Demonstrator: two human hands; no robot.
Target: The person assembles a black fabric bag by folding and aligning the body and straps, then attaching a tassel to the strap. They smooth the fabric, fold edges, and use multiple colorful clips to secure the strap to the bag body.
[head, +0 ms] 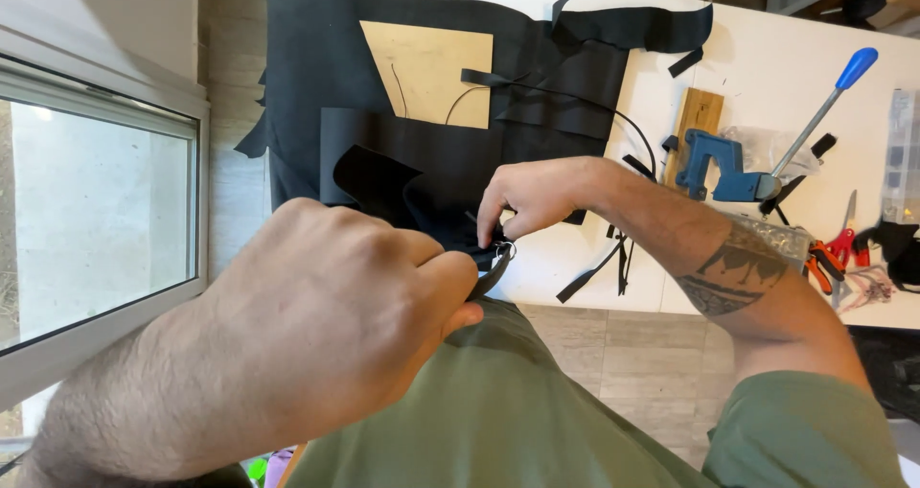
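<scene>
My left hand (326,325) is close to the camera, fingers closed around a black leather strap (491,275). My right hand (532,198) pinches the strap's end with a small metal ring (504,250) between thumb and fingers. Both hands meet just off the near edge of the white table (767,76). Behind them lies a large sheet of black leather (316,85) with a tan board (426,71) on it. Most of the strap is hidden by my left hand.
A blue hand press (728,167) with a long blue-tipped lever stands on a wooden block (698,114). Red-handled pliers (832,253) and black strap scraps (599,267) lie near the table's front edge. A window (96,210) is on the left.
</scene>
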